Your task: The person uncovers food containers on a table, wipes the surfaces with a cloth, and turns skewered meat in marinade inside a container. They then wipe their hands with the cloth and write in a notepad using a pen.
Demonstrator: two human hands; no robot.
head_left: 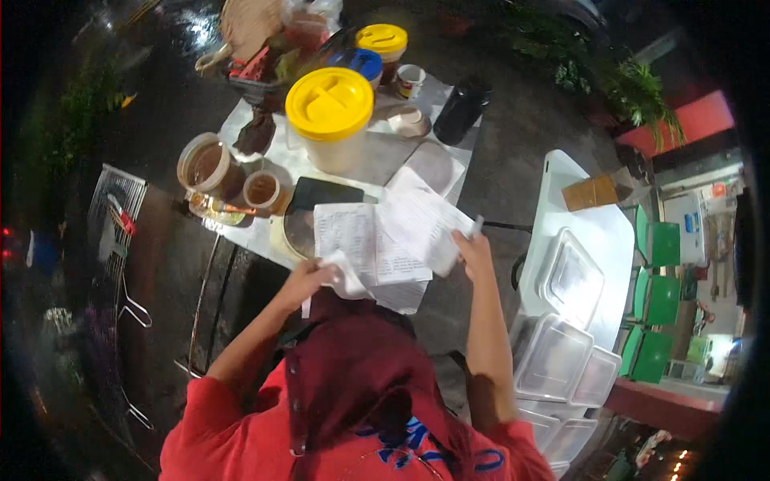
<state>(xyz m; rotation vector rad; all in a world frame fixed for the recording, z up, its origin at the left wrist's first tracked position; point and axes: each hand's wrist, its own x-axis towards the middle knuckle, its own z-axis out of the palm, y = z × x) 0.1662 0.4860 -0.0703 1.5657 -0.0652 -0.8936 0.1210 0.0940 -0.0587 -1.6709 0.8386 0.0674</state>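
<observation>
An open notebook [346,232] with handwritten pages lies over the near edge of the small table. My left hand [309,280] is closed on a crumpled white cloth or tissue [345,276] at the notebook's lower left corner. At the right side, my right hand [472,250] pinches the edge of a lifted page [421,212], and a small whitish stick-like thing shows by its fingers. Behind the notebook lies a dark flat object [325,192], partly covered.
Beyond the notebook stand a large yellow-lidded container [330,104], a black bottle [463,111] and a tub of brown liquid [207,164]. A white table [553,188] with clear plastic boxes [571,276] is at the right, beside green chairs [664,244]. A metal rack [120,216] stands left.
</observation>
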